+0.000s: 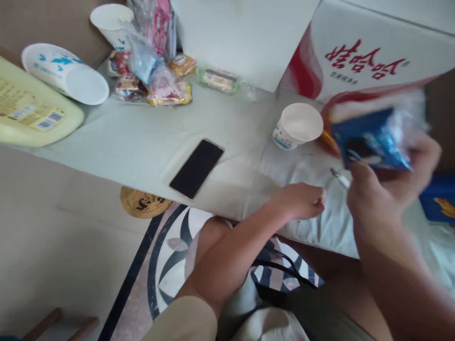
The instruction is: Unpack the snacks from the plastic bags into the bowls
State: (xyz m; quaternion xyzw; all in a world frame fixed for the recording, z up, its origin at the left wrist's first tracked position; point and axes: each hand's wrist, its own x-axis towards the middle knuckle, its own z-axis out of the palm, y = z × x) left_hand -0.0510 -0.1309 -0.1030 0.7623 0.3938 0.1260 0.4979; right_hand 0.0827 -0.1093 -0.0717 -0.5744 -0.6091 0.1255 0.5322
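Observation:
My right hand [380,189] is raised over the right side of the table, its fingers and thumb closed on a shiny blue snack packet [373,139], which is blurred. Beneath that hand, a slim metallic object [340,178] lies on the cloth, partly hidden. My left hand [302,201] rests as a loose fist near the table's front edge, with nothing showing in it. Between the hands and the back stands a white paper cup [298,125], upright. To the left of my left hand lies a dark-screened phone [197,168].
Wrapped snacks [152,85] are piled at the back left, with a green-edged packet [218,79] beside them. Further left are a tipped paper cup [66,73], another cup [112,23] and a large yellow bottle [35,104]. A red-and-white carton [362,57] stands at the back right.

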